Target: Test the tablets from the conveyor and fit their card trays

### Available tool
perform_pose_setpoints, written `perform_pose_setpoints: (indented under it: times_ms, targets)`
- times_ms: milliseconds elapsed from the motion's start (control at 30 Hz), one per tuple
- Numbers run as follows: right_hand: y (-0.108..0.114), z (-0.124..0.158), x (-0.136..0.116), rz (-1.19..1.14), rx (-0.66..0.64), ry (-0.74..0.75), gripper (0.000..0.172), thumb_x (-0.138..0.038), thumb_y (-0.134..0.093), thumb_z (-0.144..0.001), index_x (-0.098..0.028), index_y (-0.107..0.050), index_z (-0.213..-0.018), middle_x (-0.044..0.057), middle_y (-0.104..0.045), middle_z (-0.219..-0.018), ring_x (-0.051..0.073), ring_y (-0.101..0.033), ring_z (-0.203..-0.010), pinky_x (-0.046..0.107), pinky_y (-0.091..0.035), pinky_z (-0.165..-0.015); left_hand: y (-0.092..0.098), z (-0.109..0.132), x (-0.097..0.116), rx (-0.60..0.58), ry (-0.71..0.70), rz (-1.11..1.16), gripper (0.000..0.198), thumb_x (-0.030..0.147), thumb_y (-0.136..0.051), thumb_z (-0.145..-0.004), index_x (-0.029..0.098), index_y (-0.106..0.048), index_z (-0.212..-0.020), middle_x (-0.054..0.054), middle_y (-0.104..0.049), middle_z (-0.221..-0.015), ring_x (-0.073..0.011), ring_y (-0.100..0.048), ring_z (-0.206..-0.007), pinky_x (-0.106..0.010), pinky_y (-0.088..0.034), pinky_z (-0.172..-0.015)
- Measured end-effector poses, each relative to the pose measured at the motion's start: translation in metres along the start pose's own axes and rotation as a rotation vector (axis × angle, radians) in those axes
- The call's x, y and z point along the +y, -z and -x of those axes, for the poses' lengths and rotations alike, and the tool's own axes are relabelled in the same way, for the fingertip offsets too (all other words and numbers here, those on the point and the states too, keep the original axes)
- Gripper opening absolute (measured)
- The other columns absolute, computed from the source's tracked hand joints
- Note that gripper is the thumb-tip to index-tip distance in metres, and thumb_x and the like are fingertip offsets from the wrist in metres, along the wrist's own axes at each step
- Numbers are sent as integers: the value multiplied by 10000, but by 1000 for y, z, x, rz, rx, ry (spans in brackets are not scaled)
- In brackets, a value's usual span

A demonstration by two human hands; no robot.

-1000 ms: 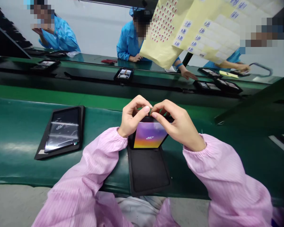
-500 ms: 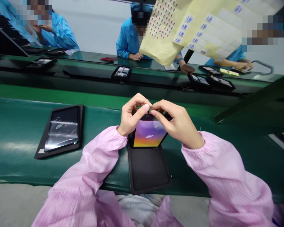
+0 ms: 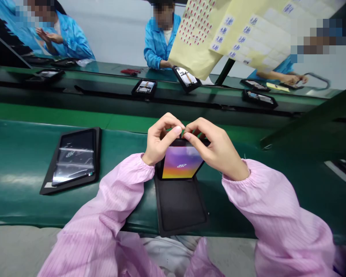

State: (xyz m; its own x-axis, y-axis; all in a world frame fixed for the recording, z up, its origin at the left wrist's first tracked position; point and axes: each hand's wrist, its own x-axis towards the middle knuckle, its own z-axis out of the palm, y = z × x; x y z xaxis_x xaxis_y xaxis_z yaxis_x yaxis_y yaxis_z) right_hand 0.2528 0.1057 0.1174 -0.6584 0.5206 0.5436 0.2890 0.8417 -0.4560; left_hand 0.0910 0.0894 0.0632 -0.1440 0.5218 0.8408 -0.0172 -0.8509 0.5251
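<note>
Phone: a smartphone [image 3: 181,163], tilted up, its screen a purple-to-yellow gradient with a small white logo, lower edge at the far end of a black tray [image 3: 180,207] on the green worktop [image 3: 20,192].
Left hand [image 3: 161,140]: narrow pinch on the phone's top edge.
Right hand [image 3: 215,148]: same narrow pinch, fingertips nearly meeting the left's.
Nearby: a filmed phone in a black case [image 3: 73,156], left of the hands.

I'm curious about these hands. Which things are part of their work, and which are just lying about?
In the work: left hand, right hand, colourful phone, black tray under it.
Just about: green belt, yellow label sheet, other black tray.
</note>
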Motion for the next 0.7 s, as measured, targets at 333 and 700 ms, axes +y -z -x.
perform_pose_setpoints:
  times_ms: [333,700]
  targets:
    - [0,1,-2,3,-33,-1,104,-272,-527,-928,-200,-600,-912,19,-629,-856,151,-585,-762,271,-422,-670,0,0,-1,18,-2,-38,102,292,-585,-908,219,-642,-866,-8,-557,-769,-109,-528,-648,-263,-432,-579]
    - [-3,-1,-2,55,-6,33,138,-263,-475,-951,-221,-593,-895,22,-631,-835,164,-589,-753,286,-428,-650,-2,0,-2,62,43,-86,205,444,-597,-883,252,-642,-825,-4,-544,-739,-129,-541,-641,-301,-460,-582]
